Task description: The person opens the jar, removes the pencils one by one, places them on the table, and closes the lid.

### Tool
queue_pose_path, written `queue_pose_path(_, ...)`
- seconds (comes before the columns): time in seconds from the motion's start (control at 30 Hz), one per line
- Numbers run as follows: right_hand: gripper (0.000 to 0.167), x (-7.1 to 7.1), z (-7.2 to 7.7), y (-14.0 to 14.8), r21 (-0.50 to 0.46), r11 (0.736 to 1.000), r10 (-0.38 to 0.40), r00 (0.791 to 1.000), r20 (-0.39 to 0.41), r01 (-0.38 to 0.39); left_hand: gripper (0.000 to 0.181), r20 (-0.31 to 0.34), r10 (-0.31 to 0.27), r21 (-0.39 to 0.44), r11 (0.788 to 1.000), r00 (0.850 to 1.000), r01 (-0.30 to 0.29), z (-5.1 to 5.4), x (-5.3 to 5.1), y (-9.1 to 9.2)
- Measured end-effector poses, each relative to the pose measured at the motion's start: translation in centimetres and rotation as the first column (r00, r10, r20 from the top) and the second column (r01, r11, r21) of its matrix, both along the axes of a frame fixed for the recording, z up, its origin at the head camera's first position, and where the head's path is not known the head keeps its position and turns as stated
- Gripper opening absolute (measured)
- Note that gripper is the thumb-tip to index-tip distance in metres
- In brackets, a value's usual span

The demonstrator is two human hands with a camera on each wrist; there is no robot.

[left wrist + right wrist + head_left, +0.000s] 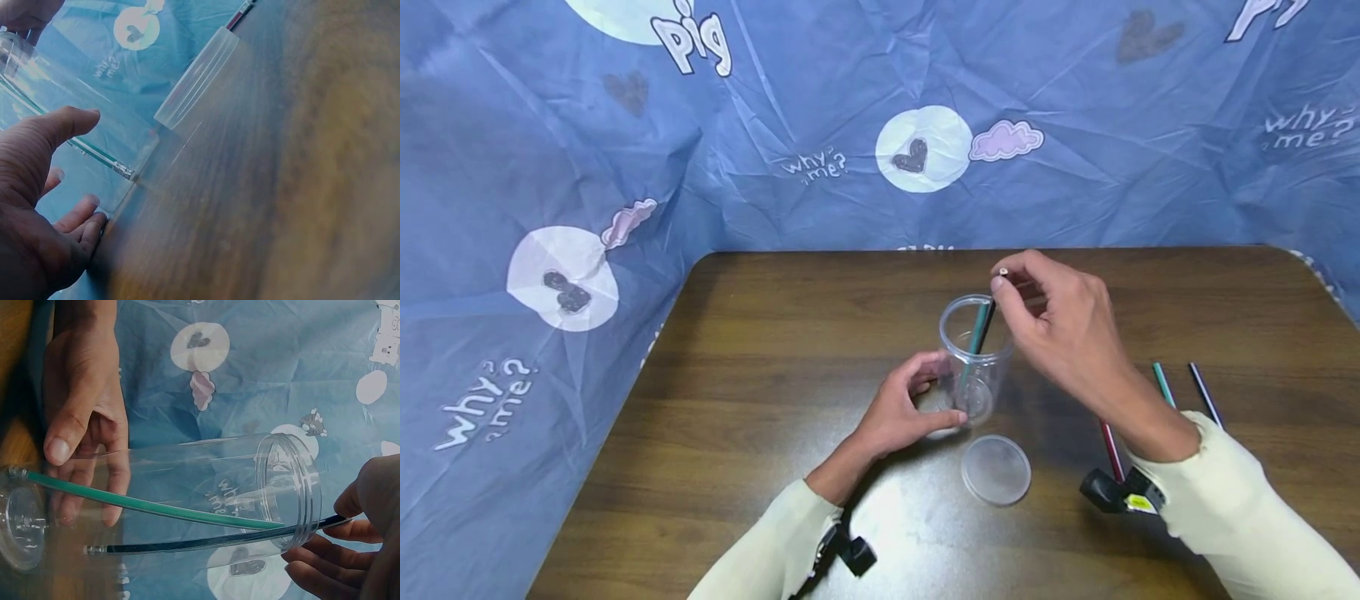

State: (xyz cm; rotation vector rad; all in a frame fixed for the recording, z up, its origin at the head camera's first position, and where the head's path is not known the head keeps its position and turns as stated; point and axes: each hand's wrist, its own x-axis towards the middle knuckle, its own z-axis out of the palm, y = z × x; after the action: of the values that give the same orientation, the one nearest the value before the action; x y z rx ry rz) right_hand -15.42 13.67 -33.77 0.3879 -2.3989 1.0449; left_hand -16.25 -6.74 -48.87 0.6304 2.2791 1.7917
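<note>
A clear plastic jar (990,379) stands upright on the table, its mouth uncovered. My left hand (895,412) holds it low on the left, thumb in front and fingers on the far side. Inside leans a green pencil (144,502), its metal-banded end at the bottom. Over the rim, my right hand (1067,321) pinches the upper tip of a black pencil (187,542) between thumb and fingers. Most of that pencil is inside the jar, and its metal-banded end hangs above the bottom in the right wrist view.
A round translucent lid (996,471) lies in front of the jar. To the right, partly behind the right forearm, lie a red pencil (1111,450), another green pencil (1164,383) and a dark blue pencil (1205,393). Blue printed cloth (820,100) hangs behind the wooden table (737,417).
</note>
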Motion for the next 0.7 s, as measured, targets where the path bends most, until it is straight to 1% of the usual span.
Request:
queue_pose_path(0.2, 0.012, -0.04, 0.03, -0.08, -0.041, 0.999, 0.006, 1.0, -0.012, -0.006, 0.072, -0.006, 0.012, 0.01, 1.0, 1.0, -0.012, 0.02, 0.13, -0.02)
queue_pose_path(0.37, 0.011, 0.01, -0.01, -0.11, -0.095, 0.995, -0.004, 0.999, -0.051, -0.001, 0.072, -0.003, 0.005, 0.013, 1.0, 1.0, -0.005, -0.19, 0.22, 0.09)
queue_pose_path(0.53, 0.012, -0.02, 0.1, -0.16, -0.143, 0.989, 0.006, 0.993, -0.122, -0.023, 0.072, -0.006, 0.005, 0.008, 1.0, 1.0, -0.005, -0.26, 0.11, 0.08)
queue_pose_path(0.7, 0.012, -0.02, 0.25, -0.32, -0.211, 0.976, 0.004, 0.978, -0.21, -0.049, 0.072, -0.017, -0.005, 0.014, 1.0, 1.0, 0.005, -0.29, -0.07, -0.01)
